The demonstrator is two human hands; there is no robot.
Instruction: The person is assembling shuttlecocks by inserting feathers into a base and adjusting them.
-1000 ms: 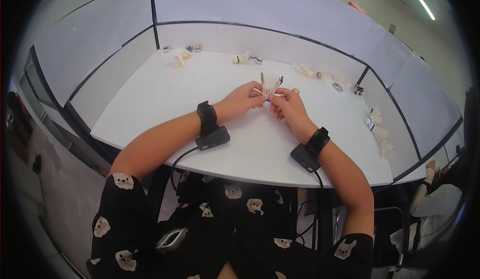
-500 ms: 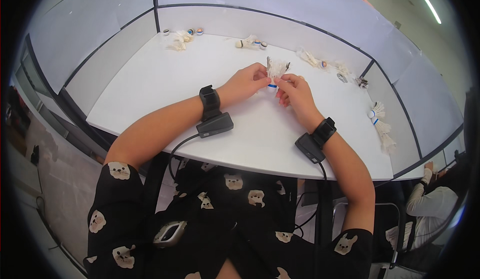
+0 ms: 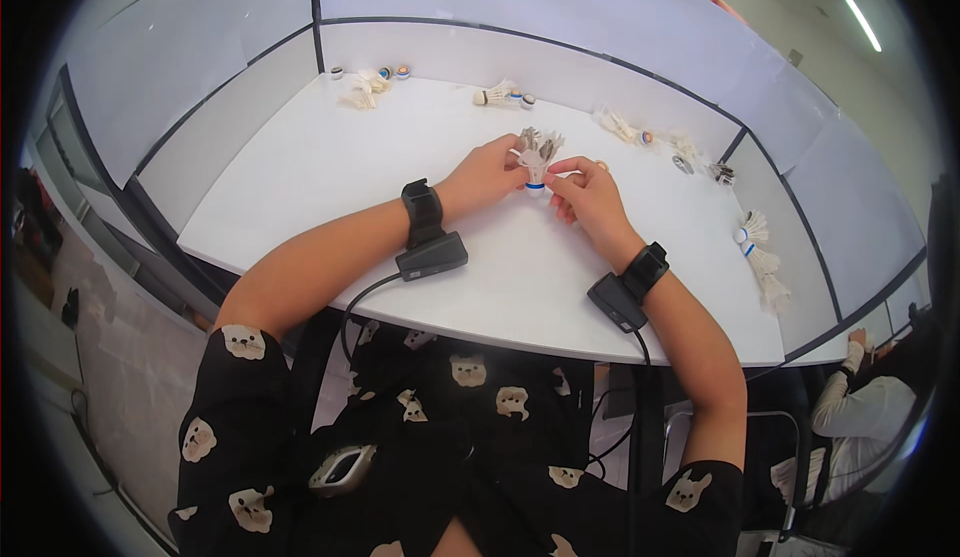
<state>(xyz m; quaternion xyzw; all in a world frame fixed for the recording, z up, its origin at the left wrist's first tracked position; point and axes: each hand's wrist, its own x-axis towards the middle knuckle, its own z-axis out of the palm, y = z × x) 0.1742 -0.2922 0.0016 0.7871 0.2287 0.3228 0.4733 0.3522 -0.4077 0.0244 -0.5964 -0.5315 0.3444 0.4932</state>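
Head view, as seen from the room: one shuttlecock (image 3: 537, 165), white cork with blue band, held upright, feathers upward, between two hands above the white bench (image 3: 300, 187). Left hand (image 3: 487, 175): thumb and fingers pinching the feather skirt at its left side. Right hand (image 3: 592, 199): thumb and forefinger drawn together at the quills, just above the band; whether they grip is hard to tell. Along the back edge: loose feathers (image 3: 362, 95), a dark-banded shuttlecock (image 3: 492, 95). Right edge: two blue-banded shuttlecocks (image 3: 766, 272), end to end.
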